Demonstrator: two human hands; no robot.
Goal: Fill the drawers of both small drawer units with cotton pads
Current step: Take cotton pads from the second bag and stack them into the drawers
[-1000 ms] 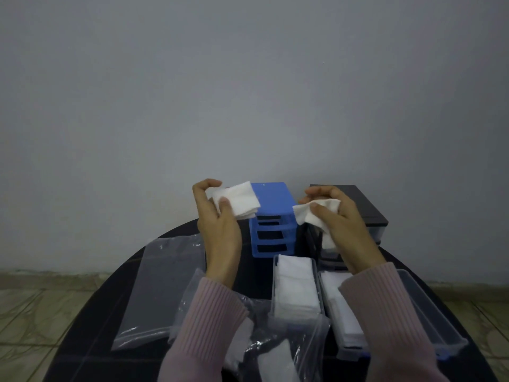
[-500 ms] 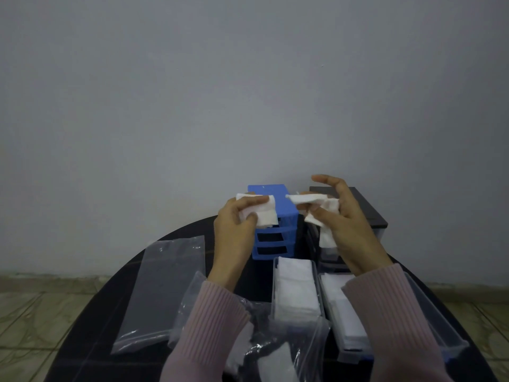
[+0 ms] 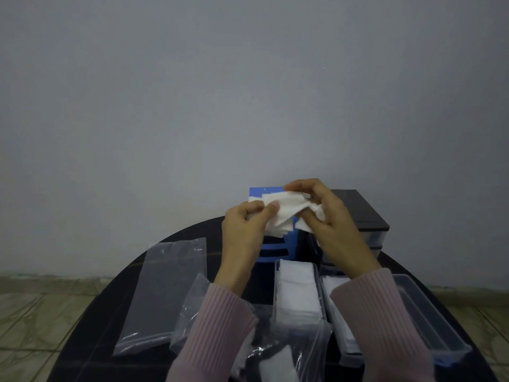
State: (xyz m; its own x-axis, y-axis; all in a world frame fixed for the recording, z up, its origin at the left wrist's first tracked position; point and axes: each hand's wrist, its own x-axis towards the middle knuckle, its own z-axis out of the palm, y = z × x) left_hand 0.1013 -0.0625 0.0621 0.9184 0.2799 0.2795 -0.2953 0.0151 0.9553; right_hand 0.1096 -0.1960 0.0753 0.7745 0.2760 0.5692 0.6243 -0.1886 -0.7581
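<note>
Both hands pinching cotton pads together above the drawer units.

Nearest: crumpled plastic bag (image 3: 278,357) w/ pads at table (image 3: 91,340) edge, flat clear bag (image 3: 165,290) to its left. Next, two pulled-out drawers side by side, left drawer (image 3: 296,290) full of white pads, right drawer (image 3: 429,321) partly hidden by sleeve, fill unclear. Above them left hand (image 3: 242,230) and right hand (image 3: 327,213) both pinch a bunch of cotton pads (image 3: 283,213), held mid-air. Behind: blue unit (image 3: 264,191), black unit (image 3: 358,208) just beside it.
</note>
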